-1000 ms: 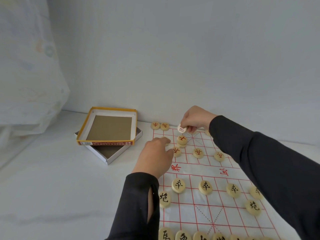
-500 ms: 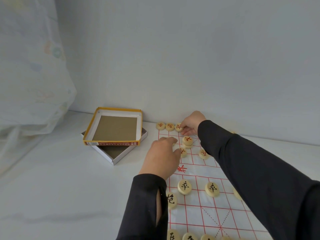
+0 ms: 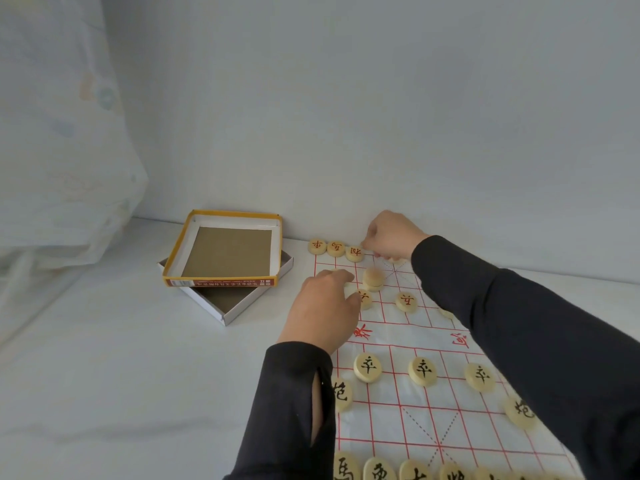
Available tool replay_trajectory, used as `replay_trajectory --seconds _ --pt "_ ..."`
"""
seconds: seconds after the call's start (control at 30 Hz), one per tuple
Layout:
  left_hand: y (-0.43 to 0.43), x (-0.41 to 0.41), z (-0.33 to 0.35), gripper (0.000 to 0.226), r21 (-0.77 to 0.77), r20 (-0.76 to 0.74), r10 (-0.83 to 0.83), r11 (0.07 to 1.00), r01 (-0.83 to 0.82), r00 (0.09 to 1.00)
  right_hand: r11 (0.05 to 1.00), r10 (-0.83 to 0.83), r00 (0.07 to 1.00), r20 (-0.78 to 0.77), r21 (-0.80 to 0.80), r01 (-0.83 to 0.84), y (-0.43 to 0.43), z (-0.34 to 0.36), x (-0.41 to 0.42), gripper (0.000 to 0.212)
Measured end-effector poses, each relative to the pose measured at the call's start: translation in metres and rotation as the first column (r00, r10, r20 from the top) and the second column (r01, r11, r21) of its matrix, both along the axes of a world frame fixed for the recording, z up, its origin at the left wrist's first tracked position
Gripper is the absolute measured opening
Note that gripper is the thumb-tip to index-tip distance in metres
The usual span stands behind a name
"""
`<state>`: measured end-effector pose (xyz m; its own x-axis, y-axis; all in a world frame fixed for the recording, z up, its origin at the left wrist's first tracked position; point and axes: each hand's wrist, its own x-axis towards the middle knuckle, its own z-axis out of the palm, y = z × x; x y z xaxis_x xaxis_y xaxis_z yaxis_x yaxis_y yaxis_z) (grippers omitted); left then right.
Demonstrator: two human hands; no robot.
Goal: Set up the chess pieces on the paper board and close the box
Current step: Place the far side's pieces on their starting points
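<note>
At nine o'clock the open box lid (image 3: 221, 249) rests askew on the box tray (image 3: 239, 303), well clear of the paper board (image 3: 426, 341). The left hand (image 3: 323, 308) lies palm-down, fingers loosely curled over the board's left edge; whether it holds anything I cannot tell. A small stack of pieces (image 3: 373, 279) sits just at its two o'clock, so that hand is nearer. Three red pieces (image 3: 335, 248) line the far edge. The right hand (image 3: 393, 237), fisted at twelve o'clock, touches that row; any piece inside is hidden. Open squares lie rightward.
</note>
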<state>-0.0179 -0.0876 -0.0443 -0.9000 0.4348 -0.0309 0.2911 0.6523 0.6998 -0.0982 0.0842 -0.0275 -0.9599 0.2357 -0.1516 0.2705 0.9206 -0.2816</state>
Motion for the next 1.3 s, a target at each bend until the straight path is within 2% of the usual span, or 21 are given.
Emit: replay_trajectory --seconds 0.1,0.17,0.27,0.43,0.47,0.53,0.6,0.67,0.77,0.87,0.97,1.03,1.2,1.3 --pt "0.001 0.001 0.0 0.041 0.0 0.004 -0.006 1.0 0.006 1.0 0.984 0.174 0.97 0.169 0.016 -0.179 0.006 0.008 0.022 0.03" --pt "0.002 0.002 0.0 0.041 -0.002 0.004 -0.005 1.0 0.005 1.0 0.964 0.236 0.95 0.204 0.071 -0.255 0.008 0.008 0.032 0.039" --pt "0.003 0.002 0.001 0.041 -0.009 0.009 -0.007 1.0 0.007 1.0 0.948 0.283 0.944 0.168 0.104 -0.302 0.009 0.001 0.038 0.042" --pt "0.0 0.002 0.002 0.041 -0.019 0.008 -0.005 1.0 0.005 1.0 0.947 0.311 0.948 0.067 0.056 -0.315 0.008 -0.002 0.037 0.03" --pt "-0.001 0.001 0.002 0.041 -0.018 0.008 -0.004 1.0 0.004 1.0 0.958 0.288 0.958 0.006 -0.012 -0.288 0.01 0.002 0.036 0.027" --pt "-0.001 0.002 0.002 0.041 -0.013 0.01 -0.005 1.0 0.005 1.0 0.946 0.156 0.979 -0.128 -0.266 -0.186 0.015 0.012 0.034 0.024" --pt "0.001 0.003 0.002 0.041 -0.013 0.014 -0.013 1.0 0.013 1.0 0.844 -0.036 0.984 -0.173 -0.533 -0.063 0.024 0.018 0.03 0.023" --pt "0.001 0.003 0.002 0.041 -0.014 0.021 -0.017 1.0 0.018 1.0 0.759 -0.162 0.978 -0.131 -0.649 0.039 0.033 0.017 0.027 0.02" --pt "0.0 0.003 0.002 0.041 -0.015 0.029 -0.013 1.0 0.014 0.999 0.766 -0.258 0.958 -0.128 -0.632 0.122 0.038 0.008 0.022 0.013" --pt "0.0 0.003 0.002 0.041 -0.016 0.027 -0.009 1.0 0.01 1.0 0.776 -0.339 0.928 -0.155 -0.604 0.182 0.038 0.002 0.015 0.014" --pt "0.001 0.003 0.003 0.041 -0.023 0.034 -0.01 1.0 0.011 0.999 0.882 -0.325 0.94 -0.107 -0.394 0.26 0.032 -0.002 0.008 0.025" --pt "0.001 0.003 0.003 0.041 -0.026 0.03 -0.01 1.0 0.01 1.0 0.916 -0.314 0.945 -0.086 -0.291 0.278 0.025 -0.005 0.006 0.03" --pt "0.001 0.002 0.004 0.041 -0.043 0.022 -0.012 0.999 0.013 1.0 0.906 -0.35 0.932 -0.094 -0.288 0.311 0.017 -0.014 0.004 0.036" --pt "0.001 0.003 0.005 0.041 -0.042 0.021 -0.014 0.999 0.015 1.0 0.906 -0.364 0.926 -0.098 -0.269 0.328 0.015 -0.018 0.002 0.027"
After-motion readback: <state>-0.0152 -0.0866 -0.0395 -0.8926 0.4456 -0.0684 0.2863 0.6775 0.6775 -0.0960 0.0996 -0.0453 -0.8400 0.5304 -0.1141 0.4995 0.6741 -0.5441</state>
